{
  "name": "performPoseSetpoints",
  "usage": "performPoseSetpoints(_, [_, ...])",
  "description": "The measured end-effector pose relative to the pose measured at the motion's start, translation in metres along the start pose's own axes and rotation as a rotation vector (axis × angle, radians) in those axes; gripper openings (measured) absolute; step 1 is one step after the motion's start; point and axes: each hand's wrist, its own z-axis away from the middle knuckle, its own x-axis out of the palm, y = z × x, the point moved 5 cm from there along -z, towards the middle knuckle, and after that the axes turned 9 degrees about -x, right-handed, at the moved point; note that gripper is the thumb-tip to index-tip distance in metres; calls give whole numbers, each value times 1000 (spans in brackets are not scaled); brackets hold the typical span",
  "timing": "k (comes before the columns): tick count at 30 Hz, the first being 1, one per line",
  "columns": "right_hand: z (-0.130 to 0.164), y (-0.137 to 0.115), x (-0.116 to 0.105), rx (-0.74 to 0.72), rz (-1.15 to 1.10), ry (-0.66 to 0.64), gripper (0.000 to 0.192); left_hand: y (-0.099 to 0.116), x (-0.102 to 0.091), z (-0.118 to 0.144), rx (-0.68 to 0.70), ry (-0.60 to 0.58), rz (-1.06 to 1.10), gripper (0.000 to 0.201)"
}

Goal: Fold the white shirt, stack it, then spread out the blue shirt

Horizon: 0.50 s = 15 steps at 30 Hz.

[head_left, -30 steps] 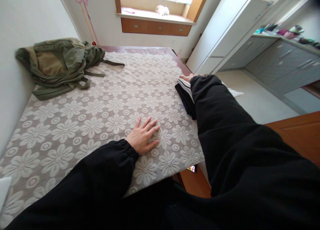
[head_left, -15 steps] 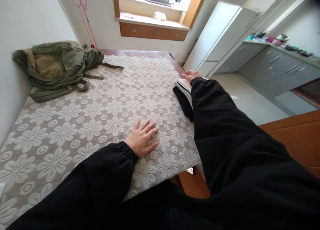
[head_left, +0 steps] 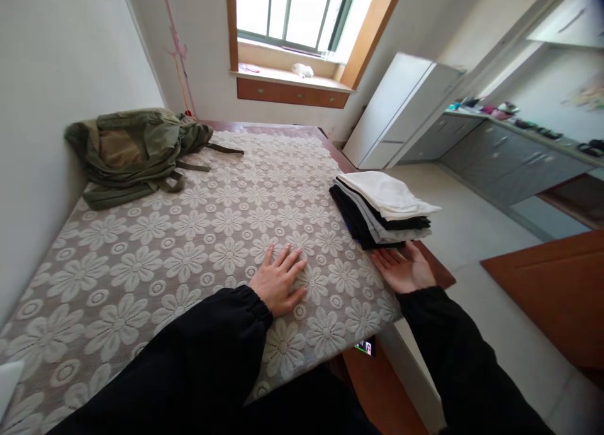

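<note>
A stack of folded clothes [head_left: 384, 199], white on top with black and grey layers below, sits at the right edge of the table. My right hand [head_left: 406, 268] is at the near side of this stack, palm turned up, fingers stretched out. Its fingertips reach the lowest layer; whether they are under the cloth I cannot tell. My left hand [head_left: 278, 281] lies flat on the lace tablecloth [head_left: 226, 255], fingers spread, with nothing in it.
An olive green backpack [head_left: 136, 158] rests at the table's far left by the wall. Beyond the table stand a white fridge [head_left: 396, 107] and grey kitchen cabinets [head_left: 504, 145]. A lit screen [head_left: 367, 347] shows below the table's front edge.
My right hand has come back from the far side of the clothes stack to its near side, uncovering the stack. My left hand stays flat. The view has tilted up.
</note>
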Motion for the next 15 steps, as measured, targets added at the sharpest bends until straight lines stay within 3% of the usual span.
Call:
performPoseSetpoints(5, [-13,-18,27,27,-9,-66,42,1,0,1,-2,6,7,67])
performPoseSetpoints(9, [-30,-23,27,21,-5,55,34,1,-2,2,-4,14,20,68])
performPoseSetpoints(15, [-42,-18,29,-25,22,74,27,-2,-1,1,-2,25,24,68])
